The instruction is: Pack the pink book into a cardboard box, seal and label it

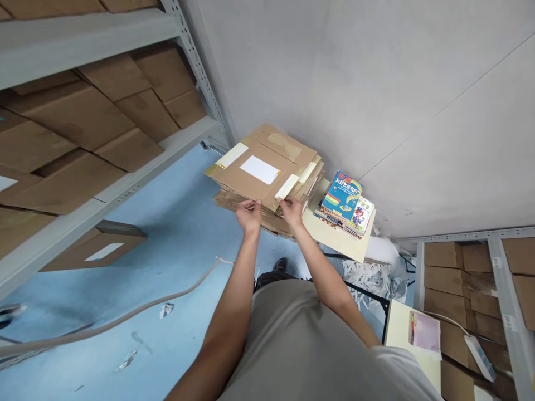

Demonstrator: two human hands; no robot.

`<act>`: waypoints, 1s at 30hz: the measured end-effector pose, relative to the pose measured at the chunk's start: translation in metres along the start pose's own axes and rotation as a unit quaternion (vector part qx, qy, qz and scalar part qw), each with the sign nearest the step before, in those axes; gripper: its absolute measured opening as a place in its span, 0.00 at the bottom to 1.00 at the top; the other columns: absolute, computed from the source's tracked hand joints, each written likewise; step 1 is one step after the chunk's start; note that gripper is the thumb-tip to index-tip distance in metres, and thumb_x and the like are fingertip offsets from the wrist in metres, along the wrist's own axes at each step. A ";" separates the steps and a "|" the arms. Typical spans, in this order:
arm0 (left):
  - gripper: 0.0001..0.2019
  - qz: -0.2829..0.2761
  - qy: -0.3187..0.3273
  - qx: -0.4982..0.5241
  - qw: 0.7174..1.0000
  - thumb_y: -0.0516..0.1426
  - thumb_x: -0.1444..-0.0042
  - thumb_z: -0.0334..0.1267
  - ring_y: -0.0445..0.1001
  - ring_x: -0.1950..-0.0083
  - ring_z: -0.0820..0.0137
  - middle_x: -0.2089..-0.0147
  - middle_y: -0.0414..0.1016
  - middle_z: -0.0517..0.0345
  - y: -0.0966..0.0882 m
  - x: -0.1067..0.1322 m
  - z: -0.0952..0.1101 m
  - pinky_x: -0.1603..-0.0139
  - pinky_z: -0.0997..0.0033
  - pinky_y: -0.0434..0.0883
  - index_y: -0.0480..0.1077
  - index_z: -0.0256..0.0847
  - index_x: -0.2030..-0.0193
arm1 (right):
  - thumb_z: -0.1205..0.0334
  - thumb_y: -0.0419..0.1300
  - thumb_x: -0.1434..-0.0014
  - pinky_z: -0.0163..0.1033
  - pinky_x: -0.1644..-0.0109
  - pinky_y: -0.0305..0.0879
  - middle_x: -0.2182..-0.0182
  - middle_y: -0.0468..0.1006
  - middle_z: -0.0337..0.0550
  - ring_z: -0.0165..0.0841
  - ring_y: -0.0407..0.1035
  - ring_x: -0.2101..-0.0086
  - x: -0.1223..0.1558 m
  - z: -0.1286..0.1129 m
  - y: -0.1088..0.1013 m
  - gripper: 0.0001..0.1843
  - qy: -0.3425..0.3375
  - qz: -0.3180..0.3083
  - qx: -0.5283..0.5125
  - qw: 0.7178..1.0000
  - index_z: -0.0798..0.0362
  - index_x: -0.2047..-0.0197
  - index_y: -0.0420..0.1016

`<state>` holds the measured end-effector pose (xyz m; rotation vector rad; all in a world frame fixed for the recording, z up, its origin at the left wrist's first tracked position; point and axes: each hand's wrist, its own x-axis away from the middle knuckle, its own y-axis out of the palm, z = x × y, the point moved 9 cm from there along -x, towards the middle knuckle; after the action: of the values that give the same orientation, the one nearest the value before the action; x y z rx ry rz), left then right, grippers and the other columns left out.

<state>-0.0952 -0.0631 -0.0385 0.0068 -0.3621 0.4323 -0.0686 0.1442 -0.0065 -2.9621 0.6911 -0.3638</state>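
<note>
A stack of flattened cardboard boxes [240, 199] rises against the wall in front of me. The top flattened cardboard box [238, 175] carries several white and yellowish labels, one of them a large white label [259, 169] near its middle. At the near edge of this top piece, my left hand [249, 216] is closed with thumb and fingers pinching the cardboard. My right hand [291, 211] pinches the same edge near the right corner, beside a white label strip [287, 186]. The fingertips of both hands are partly hidden.
Books [343, 195] are piled on a cream tabletop [346, 245] to the right. Shelves of cardboard boxes [75, 114] stand at left, with another rack [445, 278] at right. A cable [167, 301] crosses the blue floor. Shredded paper [368, 281] lies below the table.
</note>
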 end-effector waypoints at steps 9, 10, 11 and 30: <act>0.10 -0.054 -0.068 0.100 0.991 0.69 0.41 0.41 0.81 0.63 0.70 0.63 0.81 0.57 0.007 -0.002 0.025 0.50 0.65 0.83 0.74 0.42 0.59 | 0.52 0.75 0.34 0.36 0.62 0.73 0.77 0.80 0.33 0.35 0.81 0.71 0.006 -0.049 0.012 0.16 0.017 0.021 0.024 0.999 0.47 0.67 0.75; 0.12 -0.057 -0.072 0.138 0.986 0.70 0.40 0.43 0.83 0.58 0.69 0.59 0.83 0.55 0.008 -0.005 0.031 0.47 0.65 0.83 0.73 0.42 0.58 | 0.53 0.74 0.34 0.36 0.61 0.73 0.76 0.80 0.33 0.34 0.81 0.70 0.011 -0.056 0.014 0.15 0.006 0.015 0.020 1.000 0.47 0.66 0.75; 0.14 -0.062 -0.073 0.174 0.980 0.70 0.40 0.45 0.85 0.53 0.67 0.54 0.85 0.52 0.008 -0.007 0.037 0.44 0.63 0.83 0.73 0.43 0.56 | 0.55 0.74 0.34 0.36 0.61 0.73 0.75 0.81 0.33 0.34 0.81 0.70 0.017 -0.063 0.016 0.13 -0.007 0.008 0.010 1.000 0.47 0.65 0.75; 0.26 -0.532 -0.191 0.021 0.825 0.77 0.54 0.49 0.87 0.37 0.46 0.43 0.90 0.45 0.208 0.299 -0.037 0.35 0.45 0.87 0.84 0.42 0.49 | 0.31 0.72 0.41 0.47 0.62 0.79 0.65 0.86 0.50 0.43 0.84 0.67 0.360 0.064 -0.367 0.29 0.093 0.518 -0.035 0.849 0.50 0.56 0.80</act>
<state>0.0842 0.2513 0.0156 0.3308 -0.6776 -0.6948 0.4164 0.3138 0.0547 -2.1271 2.1445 -0.4970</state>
